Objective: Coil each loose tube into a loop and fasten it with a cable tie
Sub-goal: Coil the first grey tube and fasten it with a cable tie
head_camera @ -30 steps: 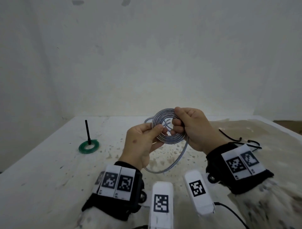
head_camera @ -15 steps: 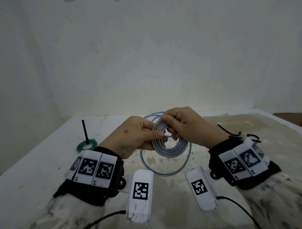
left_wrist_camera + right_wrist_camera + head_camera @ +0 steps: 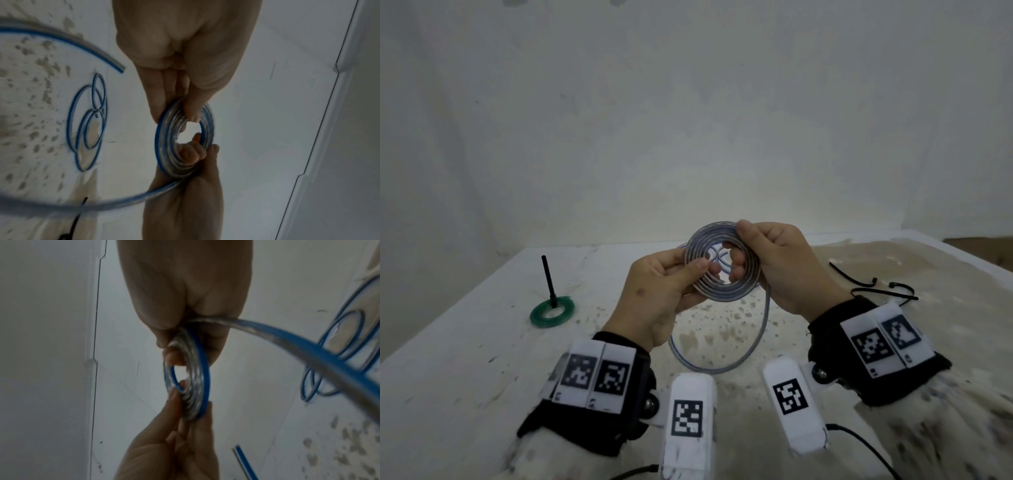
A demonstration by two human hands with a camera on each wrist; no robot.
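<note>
A clear tube with a blue stripe is wound into a flat coil [image 3: 722,294] and held upright above the table between both hands. My left hand [image 3: 688,270] pinches the coil's left side between thumb and fingers [image 3: 156,104]. My right hand [image 3: 743,250] grips the right side, thumb on top and fingers through the centre. The coil [image 3: 164,155] [image 3: 203,378] is seen edge-on from both wrists. Its loose tail [image 3: 760,329] [image 3: 287,340] runs out of the right hand and hangs in a wide loop down to the table. Black cable ties [image 3: 876,289] lie to the right.
A second loose blue-striped tube [image 3: 88,123] [image 3: 339,353] lies in loops on the stained white table [image 3: 465,377] behind the hands. A green coil [image 3: 552,310] with a black cable tie standing up from it sits at the left. A white wall stands close behind.
Half a second ago the hands were lower with the coil tipped away. They have risen, and the coil now faces me squarely. Both hands kept their hold.
</note>
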